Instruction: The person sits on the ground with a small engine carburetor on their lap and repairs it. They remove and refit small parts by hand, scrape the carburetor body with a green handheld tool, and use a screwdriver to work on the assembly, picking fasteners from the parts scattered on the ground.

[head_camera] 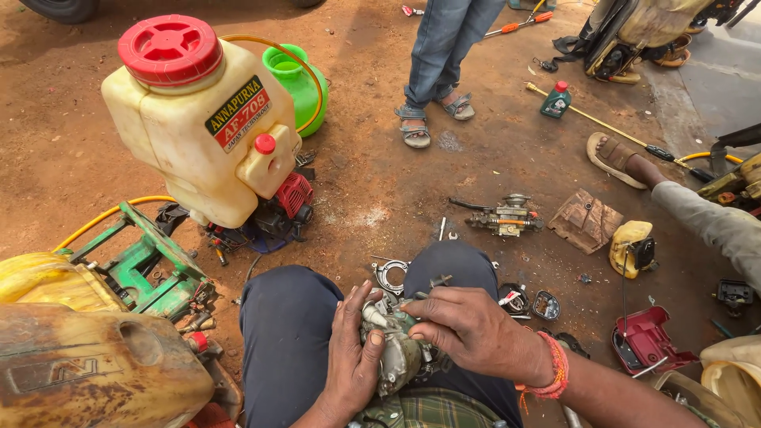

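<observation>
Two hands: left hand [351,349] cupped tight round small grey metal engine part [399,358], right hand [468,326] pinching its top; keep steady.

Bright, even daylight with soft shadows on the ground; sharp focus, slight wide-angle stretching at the edges.

I've got bare dirt [396,198] open at 12 o'clock. Sprayer tank [198,119] blocks 10, green frame [143,261] at 9, loose carburettor [507,215] at 1, red cover [646,341] at 3.
</observation>
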